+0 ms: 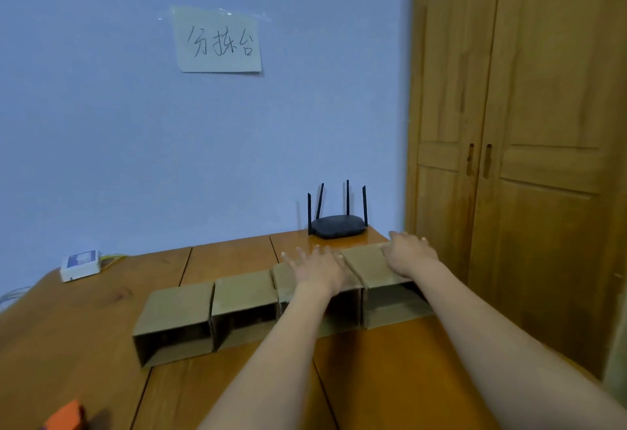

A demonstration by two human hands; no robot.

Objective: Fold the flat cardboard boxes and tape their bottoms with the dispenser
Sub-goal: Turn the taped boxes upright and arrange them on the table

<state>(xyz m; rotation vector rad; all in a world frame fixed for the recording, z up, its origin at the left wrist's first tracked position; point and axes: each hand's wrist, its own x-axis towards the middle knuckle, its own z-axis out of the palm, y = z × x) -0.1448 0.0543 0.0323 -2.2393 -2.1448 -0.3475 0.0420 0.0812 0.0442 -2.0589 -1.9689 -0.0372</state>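
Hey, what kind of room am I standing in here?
Probably a room in a home used as a small packing station: a wooden table with a row of folded cardboard boxes, a handwritten paper sign taped to the wall, and a router beside a wooden wardrobe.

Arms: two bare forearms, no sleeves in view.
Left hand [317, 268]: bare, no glove, ring or watch showing.
Right hand [409, 254]: bare, likewise unadorned; wrist uncovered.
Detail: fingertips slightly blurred.
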